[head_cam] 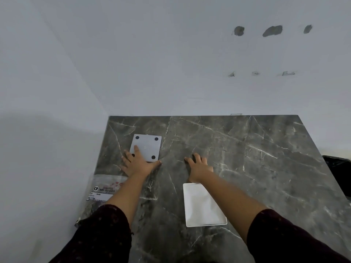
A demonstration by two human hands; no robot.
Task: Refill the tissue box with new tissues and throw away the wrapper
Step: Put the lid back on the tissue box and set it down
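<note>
Dark grey marble-patterned worktop (247, 158) with pale veins, set into the corner of white walls (171, 63). The far wall shows three grey patches of chipped paint (272, 30) above a row of smaller marks.

Grey rectangular tissue box turned upside down (147, 147), base up, with black round feet at its corners; it stands at the far left of the worktop. Left hand (137, 164) lies flat and spread over the near left corner of the box, fingers extended, one fingertip on the base and the thumb stretched along the near edge. Grip is released; nothing is enclosed, and the hand covers one foot partly.

Right hand (198, 167) rests on bare worktop, well apart from the box, fingers bent with tips pressing the surface. Grip released, holding nothing.

White rectangular lid or tray with a raised rim (201, 207) lies near the front edge, just behind the right wrist; the right forearm crosses its far right corner.

Clear plastic tissue pack with printed label and red marks (103, 188) lies at the left edge of the worktop, under the left forearm. Whether it is full cannot be told.

Black object (338, 168) beyond the right edge of the worktop, only partly visible. Both sleeves (106, 234) are dark with small dots.
</note>
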